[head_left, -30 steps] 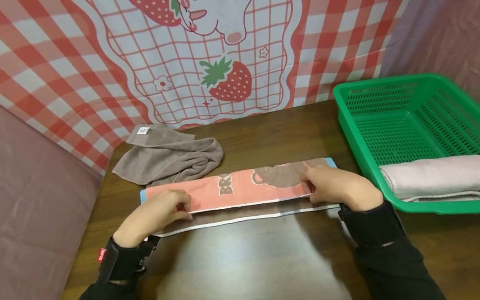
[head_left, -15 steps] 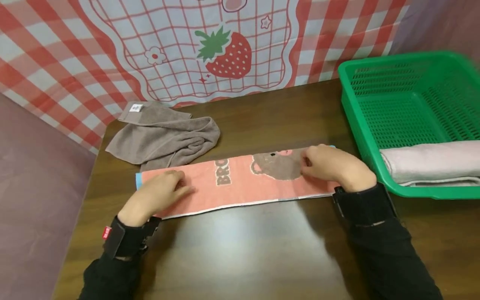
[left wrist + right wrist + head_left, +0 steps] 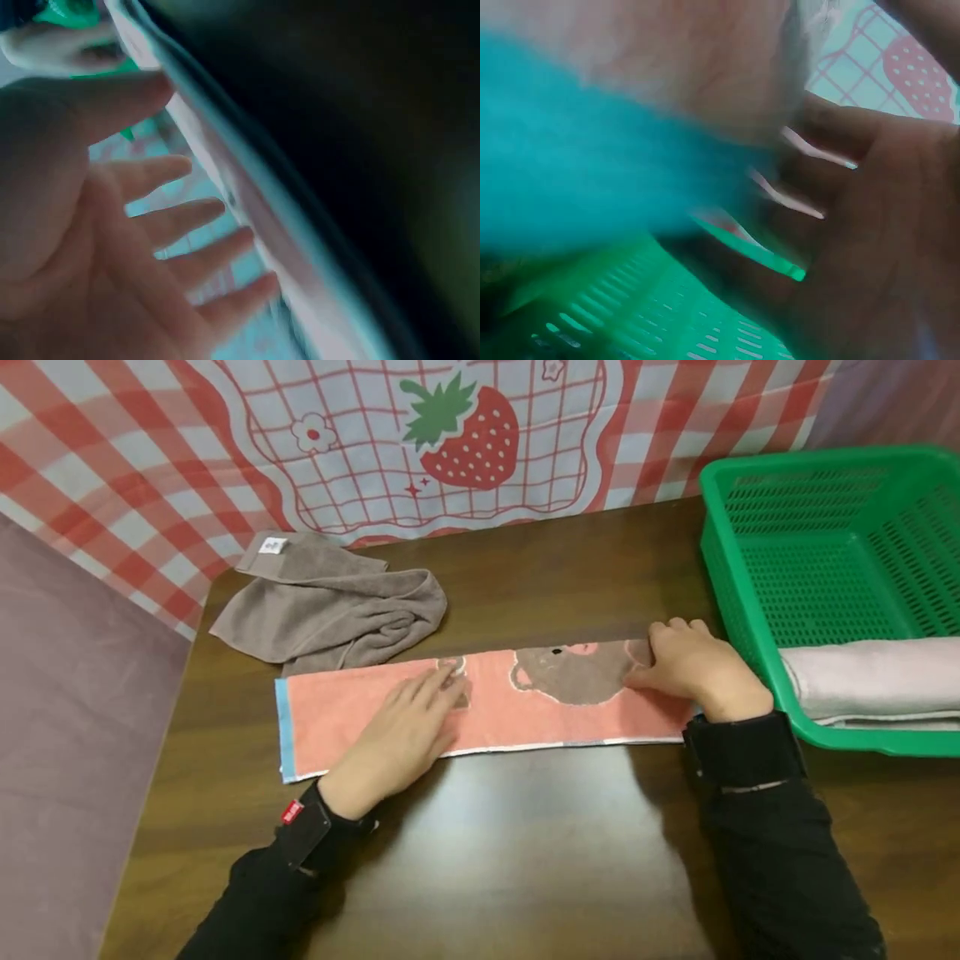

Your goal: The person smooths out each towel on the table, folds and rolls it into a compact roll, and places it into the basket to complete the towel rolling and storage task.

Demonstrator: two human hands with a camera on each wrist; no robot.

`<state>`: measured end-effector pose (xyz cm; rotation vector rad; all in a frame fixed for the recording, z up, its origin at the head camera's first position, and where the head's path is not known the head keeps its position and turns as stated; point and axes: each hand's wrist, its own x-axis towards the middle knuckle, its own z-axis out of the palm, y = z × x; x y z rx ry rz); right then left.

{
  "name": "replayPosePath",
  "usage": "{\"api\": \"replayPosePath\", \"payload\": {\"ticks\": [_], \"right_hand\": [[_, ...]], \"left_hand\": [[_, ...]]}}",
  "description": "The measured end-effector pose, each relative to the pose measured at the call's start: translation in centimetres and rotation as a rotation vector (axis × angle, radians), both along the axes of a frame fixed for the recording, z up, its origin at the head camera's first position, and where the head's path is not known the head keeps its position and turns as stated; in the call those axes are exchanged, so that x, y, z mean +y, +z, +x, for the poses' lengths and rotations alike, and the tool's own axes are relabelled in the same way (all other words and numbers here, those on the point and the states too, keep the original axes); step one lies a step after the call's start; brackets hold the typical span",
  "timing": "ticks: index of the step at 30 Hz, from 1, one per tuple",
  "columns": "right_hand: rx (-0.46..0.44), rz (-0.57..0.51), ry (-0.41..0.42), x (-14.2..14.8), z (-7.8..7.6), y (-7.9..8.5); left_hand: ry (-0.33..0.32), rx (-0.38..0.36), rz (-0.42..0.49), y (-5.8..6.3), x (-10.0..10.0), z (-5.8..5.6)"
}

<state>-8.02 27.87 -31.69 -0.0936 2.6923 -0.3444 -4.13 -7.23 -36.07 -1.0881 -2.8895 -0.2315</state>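
A long pink towel (image 3: 360, 697) lies folded into a strip on the table, with a brown bear print, white lower edge and blue end bands. My left hand (image 3: 401, 731) reaches over its middle, fingers spread and fairly straight, covering part of the lettering; the left wrist view shows the fingertips (image 3: 251, 240) right at the towel's edge. At the right end of the strip is my right hand (image 3: 693, 668), thumb over the bear's side and fingers toward the far edge. In the right wrist view the blue band (image 3: 592, 157) passes close in front of its extended fingers (image 3: 810, 180).
A crumpled grey-brown towel (image 3: 337, 610) with a white tag lies behind the strip's left part. To the right stands a green basket (image 3: 738, 602) holding a rolled pale pink towel (image 3: 877, 672). A checked strawberry cloth (image 3: 540, 443) hangs behind the wooden table (image 3: 510, 860).
The upper layer's front edge has come down level with the lower one. My left hand has let go and moved right onto the middle; my right hand has shifted to the right end.
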Motion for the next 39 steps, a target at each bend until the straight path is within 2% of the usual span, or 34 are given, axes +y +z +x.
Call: {"api": "replayPosePath", "payload": {"ticks": [3, 6, 11, 15, 17, 19, 22, 26, 31, 32, 35, 37, 38, 39], "right_hand": [[-0.024, -0.054, 0.037, 0.3, -0.1, 1.0], [-0.019, -0.161, 0.098, 0.1, 0.1, 2.1], [0.025, -0.347, 0.179, -0.3, 1.3, 4.2], [0.093, -0.465, 0.242, -0.7, 1.7, 5.5], [0.129, -0.549, 0.299, -1.0, 1.7, 6.0], [0.122, -0.665, 0.343, -1.4, 1.6, 6.2], [0.035, -0.867, 0.386, -2.2, 1.6, 6.1], [-0.087, -1.101, 0.363, -3.6, 1.8, 5.7], [-0.195, -1.354, 0.238, -5.2, 1.8, 5.5], [-0.211, -1.390, 0.208, -5.5, 1.8, 5.5], [-0.235, -1.454, 0.147, -6.5, 1.7, 5.5], [-0.253, -1.475, 0.120, -7.2, 1.5, 5.5], [-0.265, -1.477, 0.108, -7.6, 1.5, 5.4], [-0.280, -1.475, 0.100, -8.0, 1.4, 5.3]], "left_hand": [[-0.017, -0.117, -0.048, 0.4, 1.5, 0.5], [0.017, -0.162, -0.089, 0.9, 2.1, 0.8], [0.048, -0.158, -0.128, 1.2, 2.5, 0.5], [0.072, -0.161, -0.143, 1.4, 3.2, -0.3], [0.089, -0.162, -0.144, 1.5, 3.5, -0.8], [0.101, -0.162, -0.149, 1.6, 3.8, -1.2], [0.095, -0.164, -0.158, 1.6, 4.3, -1.3], [0.066, -0.164, -0.165, 1.2, 5.5, -1.0], [0.018, -0.162, -0.138, 0.9, 7.4, -0.4], [0.016, -0.178, -0.104, 0.8, 7.7, -0.2], [0.000, -0.243, 0.134, 0.7, 8.7, 0.4], [-0.047, -0.219, 0.254, 0.6, 9.2, 1.1], [-0.062, -0.192, 0.285, 0.6, 9.5, 1.6], [-0.081, -0.123, 0.261, 0.5, 9.9, 1.9]]}}
